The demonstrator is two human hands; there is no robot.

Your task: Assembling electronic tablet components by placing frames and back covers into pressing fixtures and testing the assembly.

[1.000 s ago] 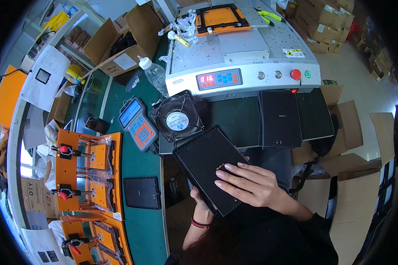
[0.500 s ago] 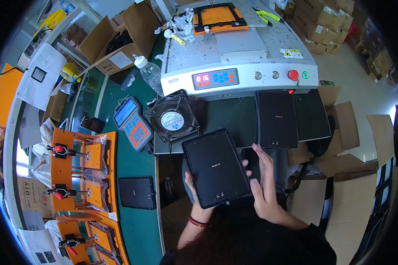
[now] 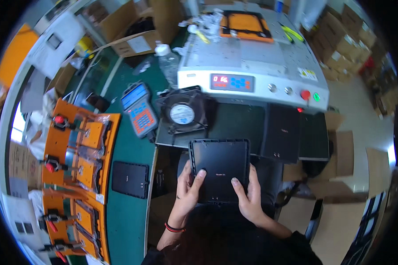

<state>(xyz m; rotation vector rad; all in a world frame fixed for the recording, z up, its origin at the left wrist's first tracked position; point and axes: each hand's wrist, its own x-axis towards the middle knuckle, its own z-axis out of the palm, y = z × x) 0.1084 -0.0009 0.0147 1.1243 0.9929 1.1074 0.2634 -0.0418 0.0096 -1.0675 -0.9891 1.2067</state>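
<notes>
Between my two hands is a black rectangular plastic cover (image 3: 220, 154) with a raised, notched rim, its flat face turned up. My left hand (image 3: 188, 190) grips its left edge, thumb lying on the face and fingers underneath. On the opposite edge, my right hand (image 3: 250, 196) holds it the same way. Dark panels of similar shape (image 3: 281, 132) lie on the dark bench to the right, under the machine's front. Another black cover (image 3: 130, 179) rests on the green mat at left. Nearest beyond the held cover is a square black fan (image 3: 181, 113).
A white machine (image 3: 256, 66) with a lit display, knobs and a red button spans the back. A handheld keypad device (image 3: 140, 110) and a clear bottle (image 3: 168, 66) stand by the fan. Orange clamp fixtures (image 3: 90, 134) line the left. Open cardboard boxes (image 3: 340, 221) stand at right.
The cover has turned from a slant to nearly straight before me. My right hand has closed on its right edge, and my left thumb now lies on its face. The whole view has shifted.
</notes>
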